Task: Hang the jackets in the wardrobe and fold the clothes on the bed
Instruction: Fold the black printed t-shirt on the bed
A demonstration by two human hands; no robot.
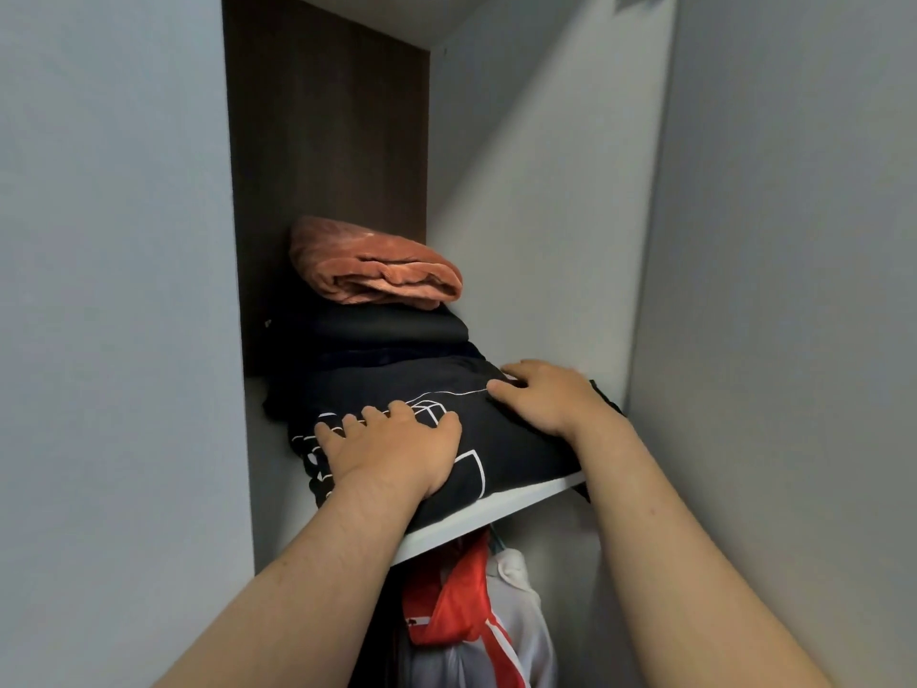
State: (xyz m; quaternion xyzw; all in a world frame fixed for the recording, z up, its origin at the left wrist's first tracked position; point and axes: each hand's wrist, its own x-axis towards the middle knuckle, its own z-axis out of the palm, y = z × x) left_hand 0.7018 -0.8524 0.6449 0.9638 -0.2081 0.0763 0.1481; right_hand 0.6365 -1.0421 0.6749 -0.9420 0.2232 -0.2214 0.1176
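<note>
A folded black garment with white line print (501, 439) lies on the white wardrobe shelf (501, 513), its front reaching the shelf edge. My left hand (392, 449) rests flat on its front left part, fingers spread. My right hand (546, 397) presses on its right rear part, fingers pointing left. Behind it sits a stack of dark folded clothes (382, 335) with a folded rust-orange fleece (372, 263) on top. Below the shelf hangs a red, white and grey jacket (466, 618).
The compartment is narrow: a grey wall or door (114, 290) on the left, a white side panel (541, 216) and a grey door (784, 290) on the right, a dark brown back panel (322, 131). Open space remains above the stack.
</note>
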